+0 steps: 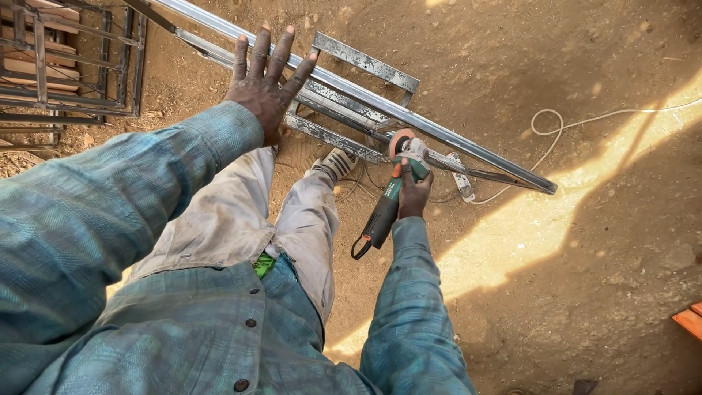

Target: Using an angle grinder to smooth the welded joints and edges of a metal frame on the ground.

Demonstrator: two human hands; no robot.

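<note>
A long metal frame of grey steel bars (439, 135) lies slanted on the dirt ground. My left hand (265, 80) rests flat on its upper bars with the fingers spread. My right hand (414, 194) grips a green and black angle grinder (387, 205), whose orange-guarded disc (401, 143) touches the long bar of the frame. My shoe (338, 162) presses on a lower bar of the frame, next to the grinder.
A white power cable (556, 124) loops over the dirt to the right of the frame. Another welded metal frame with wooden slats (66, 58) stands at the top left. An orange object (691, 320) shows at the right edge.
</note>
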